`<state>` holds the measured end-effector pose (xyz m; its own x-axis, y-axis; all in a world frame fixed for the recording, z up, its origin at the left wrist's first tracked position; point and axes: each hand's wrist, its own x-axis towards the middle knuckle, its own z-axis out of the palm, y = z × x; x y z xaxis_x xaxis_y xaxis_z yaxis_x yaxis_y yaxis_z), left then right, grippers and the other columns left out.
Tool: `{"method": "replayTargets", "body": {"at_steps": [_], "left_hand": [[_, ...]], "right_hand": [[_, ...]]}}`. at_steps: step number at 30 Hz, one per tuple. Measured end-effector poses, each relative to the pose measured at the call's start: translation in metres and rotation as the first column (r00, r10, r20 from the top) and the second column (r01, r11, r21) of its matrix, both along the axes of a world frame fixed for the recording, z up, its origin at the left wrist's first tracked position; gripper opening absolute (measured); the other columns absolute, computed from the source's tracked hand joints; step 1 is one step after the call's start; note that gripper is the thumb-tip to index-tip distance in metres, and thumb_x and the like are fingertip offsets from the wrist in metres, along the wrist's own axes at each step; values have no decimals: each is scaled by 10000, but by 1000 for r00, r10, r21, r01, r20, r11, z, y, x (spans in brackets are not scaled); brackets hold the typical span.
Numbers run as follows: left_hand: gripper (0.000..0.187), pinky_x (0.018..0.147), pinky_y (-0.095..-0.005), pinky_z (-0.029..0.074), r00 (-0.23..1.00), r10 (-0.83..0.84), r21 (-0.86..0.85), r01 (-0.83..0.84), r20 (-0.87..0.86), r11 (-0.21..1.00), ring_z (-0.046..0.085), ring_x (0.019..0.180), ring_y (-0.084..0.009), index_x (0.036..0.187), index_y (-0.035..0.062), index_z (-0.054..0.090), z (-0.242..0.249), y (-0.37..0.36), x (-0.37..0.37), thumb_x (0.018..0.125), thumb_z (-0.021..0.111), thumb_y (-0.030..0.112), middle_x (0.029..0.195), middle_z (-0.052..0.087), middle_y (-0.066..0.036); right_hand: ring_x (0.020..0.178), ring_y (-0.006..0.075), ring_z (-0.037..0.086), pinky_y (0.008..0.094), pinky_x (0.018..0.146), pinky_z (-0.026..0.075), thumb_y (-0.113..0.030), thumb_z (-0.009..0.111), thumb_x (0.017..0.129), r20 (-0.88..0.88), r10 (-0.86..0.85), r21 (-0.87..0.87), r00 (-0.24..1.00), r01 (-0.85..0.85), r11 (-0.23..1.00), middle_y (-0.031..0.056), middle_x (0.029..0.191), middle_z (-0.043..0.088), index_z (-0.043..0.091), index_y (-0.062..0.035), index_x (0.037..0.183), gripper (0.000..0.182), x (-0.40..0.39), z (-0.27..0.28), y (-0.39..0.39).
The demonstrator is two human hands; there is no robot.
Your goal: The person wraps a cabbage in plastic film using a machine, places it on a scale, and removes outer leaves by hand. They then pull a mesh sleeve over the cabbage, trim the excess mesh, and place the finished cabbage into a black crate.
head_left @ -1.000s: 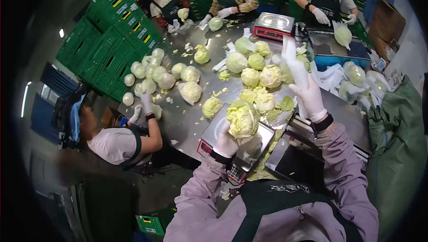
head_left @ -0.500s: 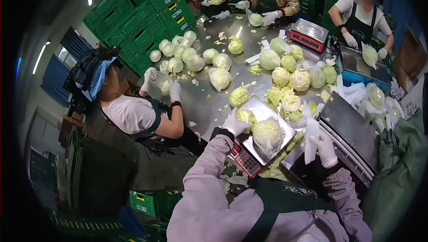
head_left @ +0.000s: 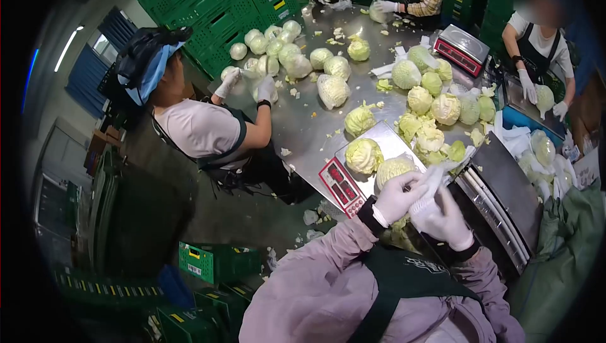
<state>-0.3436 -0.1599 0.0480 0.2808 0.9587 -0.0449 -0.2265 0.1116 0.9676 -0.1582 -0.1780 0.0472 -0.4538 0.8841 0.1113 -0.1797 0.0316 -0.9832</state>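
Both gloved hands meet over the near right corner of the weighing scale (head_left: 341, 186). A white foam net sleeve (head_left: 434, 182) is bunched between them. My right hand (head_left: 447, 222) is closed round its lower part, and my left hand (head_left: 396, 199) pinches its edge from the left. Just beyond my left hand, a cabbage (head_left: 392, 170) that wore a net earlier sits on the scale's pan, partly covered by that hand. A bare cabbage (head_left: 363, 156) rests on the pan to its left.
A heap of cabbages (head_left: 445, 108) with loose leaves lies beyond the scale. To the right stands a machine with rollers (head_left: 499, 207). Co-workers handle cabbages round the steel table (head_left: 309, 147). Green crates (head_left: 211, 14) are stacked behind, and one crate (head_left: 218, 261) stands on the floor.
My left hand has left the bare cabbage and moved right to the foam net sleeve. My right hand has brought the sleeve left and nearer. The view has shifted slightly.
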Motion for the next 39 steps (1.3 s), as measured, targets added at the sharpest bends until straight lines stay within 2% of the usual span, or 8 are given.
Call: {"method": "replayTargets", "body": {"at_steps": [6,9,11,16,22,25,30,39], "left_hand": [[261,788,-240,477,940,-39,170,102,-340,980,575,856,-74,1111,-22,632,13,-19,-2,918,614,152,922,656,-20],[322,805,-244,487,760,-241,-145,402,604,904,628,890,-118,1165,-32,606,-3,-9,-18,998,489,217,983,679,-60],[411,908,-253,444,917,-149,-104,200,370,974,568,1105,-145,1316,-20,489,-14,-10,-13,1007,470,251,1219,598,-120],[468,1025,-296,357,997,59,107,-65,57,992,439,1220,-152,1405,-12,361,-26,-22,2,1006,468,207,1342,471,-103],[275,802,-218,464,955,279,-93,-271,102,958,570,869,-80,1081,-41,639,-27,-28,-13,949,594,196,962,646,-17],[234,805,-222,479,950,311,-5,-311,-34,950,595,894,-90,1080,-48,663,-40,-27,-23,904,635,102,1005,674,-61],[108,743,-200,463,969,228,-153,-212,93,965,562,804,-50,918,-10,641,-61,-25,-26,900,645,96,899,646,-3],[197,633,-262,507,647,382,-591,132,659,796,587,693,-107,1122,84,514,-34,-2,-49,1017,401,206,856,601,-19]], "right_hand": [[918,114,576,264,836,463,-71,649,840,246,-148,-68,958,170,983,47,1020,607,479,5,1289,487,16,27,25],[854,116,593,242,748,483,-84,559,908,-216,-286,-452,934,164,877,36,938,602,530,-28,1115,217,11,30,34],[803,113,593,241,717,489,-120,547,925,-335,-320,-517,886,111,849,34,912,594,529,-42,1086,179,8,23,38],[1012,216,573,328,916,445,-203,647,842,19,-157,301,987,144,943,113,1005,605,617,22,989,270,-42,23,19],[1076,249,552,367,935,442,-231,684,749,-239,-149,-66,960,137,988,159,1156,561,594,21,1039,394,-52,3,24],[961,220,594,325,892,454,-195,661,771,398,-192,571,897,-78,817,95,1019,608,572,0,1066,364,-34,-7,42],[811,167,611,292,736,494,-147,525,924,-8,-182,-448,983,159,880,30,873,628,581,-55,928,108,-31,-44,53],[1105,155,567,328,953,445,-284,612,920,-117,544,-705,831,-455,544,90,1207,598,520,62,1265,497,-5,-47,70]]}}
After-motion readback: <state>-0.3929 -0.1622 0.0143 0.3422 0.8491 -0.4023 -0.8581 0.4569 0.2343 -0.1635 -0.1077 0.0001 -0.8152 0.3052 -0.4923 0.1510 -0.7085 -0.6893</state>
